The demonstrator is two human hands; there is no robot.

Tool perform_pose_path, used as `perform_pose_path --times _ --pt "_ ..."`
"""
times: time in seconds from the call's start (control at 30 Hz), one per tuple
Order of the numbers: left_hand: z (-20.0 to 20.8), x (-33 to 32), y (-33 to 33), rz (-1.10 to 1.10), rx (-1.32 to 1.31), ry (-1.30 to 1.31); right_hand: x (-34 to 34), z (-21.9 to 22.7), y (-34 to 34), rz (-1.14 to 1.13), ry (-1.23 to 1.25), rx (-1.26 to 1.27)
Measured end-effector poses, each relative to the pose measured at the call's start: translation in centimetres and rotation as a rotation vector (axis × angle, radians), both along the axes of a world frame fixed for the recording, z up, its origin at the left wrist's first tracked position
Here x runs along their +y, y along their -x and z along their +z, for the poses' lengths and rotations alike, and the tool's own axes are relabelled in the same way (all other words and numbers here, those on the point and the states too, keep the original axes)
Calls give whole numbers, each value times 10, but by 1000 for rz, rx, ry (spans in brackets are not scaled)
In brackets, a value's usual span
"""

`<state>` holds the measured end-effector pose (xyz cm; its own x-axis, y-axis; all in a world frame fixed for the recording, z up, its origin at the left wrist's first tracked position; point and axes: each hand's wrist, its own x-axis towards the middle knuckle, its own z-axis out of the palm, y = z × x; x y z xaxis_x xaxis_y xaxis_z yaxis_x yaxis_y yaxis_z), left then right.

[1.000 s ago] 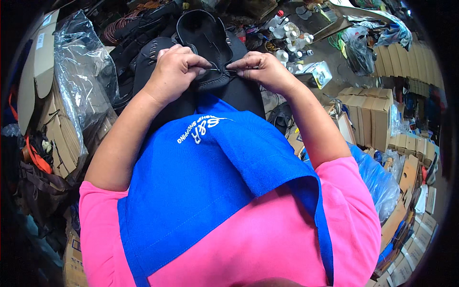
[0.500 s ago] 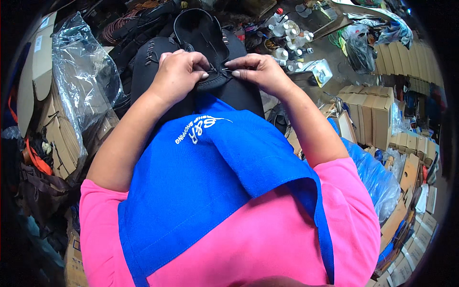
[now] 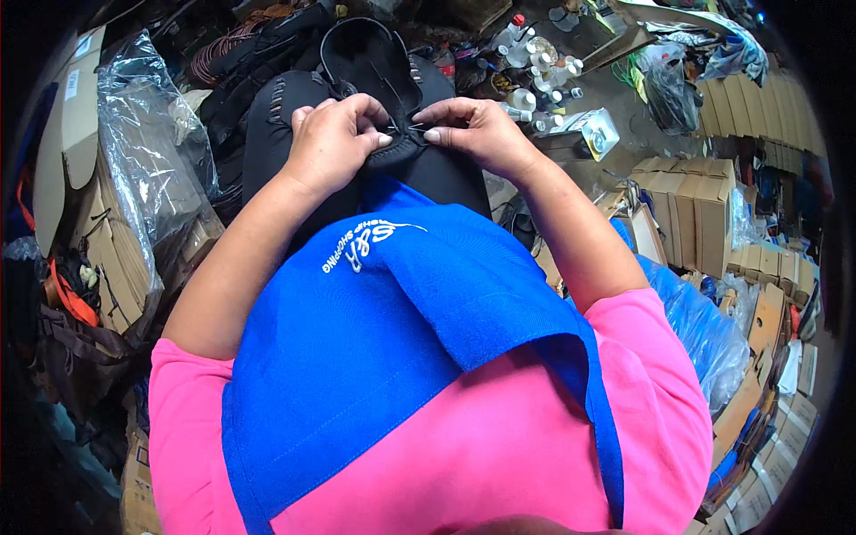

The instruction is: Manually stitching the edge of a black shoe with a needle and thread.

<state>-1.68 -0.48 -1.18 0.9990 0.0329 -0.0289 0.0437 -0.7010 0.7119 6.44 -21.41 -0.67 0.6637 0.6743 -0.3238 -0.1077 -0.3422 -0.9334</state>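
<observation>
Cluttered floor (image 3: 620, 100), black shoe (image 3: 361, 58) shifted slightly left, right hand (image 3: 481, 135) likewise

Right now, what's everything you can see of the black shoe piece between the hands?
The black shoe piece is hollow, with a rounded far rim and smooth, leathery-looking sides. It lies over the dark trousers, open side up. The left hand and right hand are at its near end, where thin, pointed slivers show, too small to identify.

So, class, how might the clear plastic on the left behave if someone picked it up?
Probably floppy: the clear plastic is creased and crumpled. Likely light, as it looks thin and see-through. Perhaps slippery, given its shiny highlights.
</observation>
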Motion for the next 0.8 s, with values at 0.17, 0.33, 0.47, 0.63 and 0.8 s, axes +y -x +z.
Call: perform_pose_path --times 0.17,0.33,0.47,0.63,0.8 --pt "-6 -6 -4 51 100 140 8 0 -5 17 36 -40" --pt "14 -7 -5 -153 -158 -251 15 6 -17 169 205 -189" --pt "23 6 -5 -175 -151 -272 11 2 -28 184 141 -108" --pt "21 15 7 -162 -43 -233 -10 -5 -32 92 -55 88" --pt "24 8 0 -145 105 -92 -10 2 -16 42 3 -132"
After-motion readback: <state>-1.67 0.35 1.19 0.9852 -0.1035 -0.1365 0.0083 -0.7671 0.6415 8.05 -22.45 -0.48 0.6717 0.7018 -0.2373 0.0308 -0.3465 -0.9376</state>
